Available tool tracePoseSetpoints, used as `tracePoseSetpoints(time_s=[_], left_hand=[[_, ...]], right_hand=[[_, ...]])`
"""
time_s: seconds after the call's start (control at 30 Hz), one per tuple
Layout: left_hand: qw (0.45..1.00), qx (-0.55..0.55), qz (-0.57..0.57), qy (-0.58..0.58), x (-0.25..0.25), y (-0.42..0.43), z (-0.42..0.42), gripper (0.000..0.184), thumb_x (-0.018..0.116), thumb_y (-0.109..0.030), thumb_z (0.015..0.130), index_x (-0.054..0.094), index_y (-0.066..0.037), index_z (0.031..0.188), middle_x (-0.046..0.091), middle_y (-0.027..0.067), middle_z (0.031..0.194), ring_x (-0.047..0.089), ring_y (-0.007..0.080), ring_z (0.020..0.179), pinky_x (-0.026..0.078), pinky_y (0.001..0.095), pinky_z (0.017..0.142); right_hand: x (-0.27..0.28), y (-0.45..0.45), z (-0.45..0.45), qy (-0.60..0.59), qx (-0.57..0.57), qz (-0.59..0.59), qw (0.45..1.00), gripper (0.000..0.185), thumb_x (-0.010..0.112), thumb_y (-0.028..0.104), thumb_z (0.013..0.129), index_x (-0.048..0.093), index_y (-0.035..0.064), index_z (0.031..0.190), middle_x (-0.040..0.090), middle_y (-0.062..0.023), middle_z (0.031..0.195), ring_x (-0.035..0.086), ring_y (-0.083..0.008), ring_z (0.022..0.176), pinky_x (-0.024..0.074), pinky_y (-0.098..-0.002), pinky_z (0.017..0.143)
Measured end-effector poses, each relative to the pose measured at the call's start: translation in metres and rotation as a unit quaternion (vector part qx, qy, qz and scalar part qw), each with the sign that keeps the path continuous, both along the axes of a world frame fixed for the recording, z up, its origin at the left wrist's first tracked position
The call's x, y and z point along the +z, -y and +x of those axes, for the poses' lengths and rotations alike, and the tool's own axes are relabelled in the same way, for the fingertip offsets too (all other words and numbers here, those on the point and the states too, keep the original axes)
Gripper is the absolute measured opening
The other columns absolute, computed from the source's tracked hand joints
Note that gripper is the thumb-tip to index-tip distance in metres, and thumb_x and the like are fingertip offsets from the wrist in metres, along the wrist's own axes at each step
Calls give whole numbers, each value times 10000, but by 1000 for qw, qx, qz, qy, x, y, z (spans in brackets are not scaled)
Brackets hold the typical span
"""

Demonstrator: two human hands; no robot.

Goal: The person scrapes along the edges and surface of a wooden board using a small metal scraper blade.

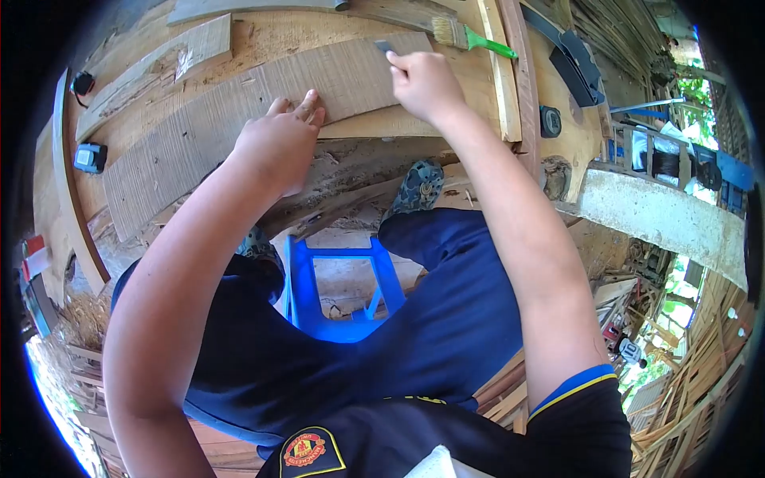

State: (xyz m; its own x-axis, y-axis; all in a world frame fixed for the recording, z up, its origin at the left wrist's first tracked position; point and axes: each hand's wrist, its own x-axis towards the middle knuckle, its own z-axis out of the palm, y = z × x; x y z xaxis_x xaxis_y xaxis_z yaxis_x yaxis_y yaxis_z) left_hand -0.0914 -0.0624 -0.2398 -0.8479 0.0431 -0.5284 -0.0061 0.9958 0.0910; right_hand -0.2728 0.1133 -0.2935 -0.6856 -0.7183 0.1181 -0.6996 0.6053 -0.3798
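A long brown wooden board (183, 131) with a grooved grain lies slantwise across the workbench. My left hand (279, 143) rests on its near edge, fingers spread on the wood and nothing seen in them. Near the board's right end, my right hand (426, 84) is closed around a small dark flat blade (384, 46). Only the blade's tip shows past my fingers, at the board's surface; the rest is hidden in my grip. Just beyond that hand lies a paintbrush (478, 41) with a green handle and pale bristles.
Another wooden piece (155, 76) lies behind the board. Tape measures stand at the left (90, 158) and right (550, 121). A wooden strip (500, 76) runs along the right side. Below the bench edge is a blue plastic stool (343, 328) between my legs.
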Motion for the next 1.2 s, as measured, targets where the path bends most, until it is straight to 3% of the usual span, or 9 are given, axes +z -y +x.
tracePoseSetpoints(time_s=[0.13, 0.3, 0.57, 0.67, 0.97, 1.2], left_hand=[[1000, 10, 21, -2, 0, 4, 3, 906, 752, -77, 752, 345, -89, 1561, 216, 65, 1673, 348, 316, 1469, 503, 415, 1076], [999, 23, 15, 21, 1, -1, -4, 878, 697, -23, 756, 354, -101, 1560, 236, 68, 1668, 372, 314, 1454, 512, 427, 1058], [999, 7, 2, 34, 5, -1, -9, 918, 782, -110, 752, 349, -93, 1561, 221, 71, 1673, 373, 326, 1453, 505, 418, 1072], [1000, -4, -4, 12, 4, 0, -6, 926, 790, -115, 748, 349, -98, 1561, 226, 68, 1671, 376, 324, 1451, 504, 415, 1072], [999, 0, -26, 28, 0, -2, -8, 920, 793, -113, 731, 370, -87, 1547, 278, 79, 1651, 443, 316, 1391, 516, 400, 1054], [996, -36, -48, 65, 6, -3, -19, 934, 804, -172, 736, 358, -67, 1549, 267, 122, 1651, 449, 342, 1384, 495, 400, 1075]], right_hand=[[24, -29, 32, 23, 13, 64, 998, 228, 588, 114, 935, 761, 53, 1069, 701, -221, 840, 692, -377, 829, 558, -451, 779], [12, -23, 28, 11, 27, 15, 999, 241, 614, 131, 926, 752, 58, 1109, 677, -193, 775, 664, -353, 718, 512, -458, 686], [6, 15, 0, 25, -25, 19, 999, 259, 604, 157, 933, 747, 74, 1132, 689, -200, 813, 691, -366, 780, 545, -448, 731], [6, -10, 8, -16, 26, 28, 999, 278, 614, 132, 927, 737, 78, 1170, 683, -189, 803, 678, -354, 744, 531, -441, 692], [20, -78, 49, 21, 4, 26, 999, 270, 650, 91, 897, 739, 46, 1148, 661, -196, 778, 652, -341, 701, 499, -426, 656], [13, -25, 0, -3, 13, 26, 1000, 269, 605, 133, 926, 743, 54, 1143, 688, -214, 805, 686, -356, 742, 537, -453, 723]])
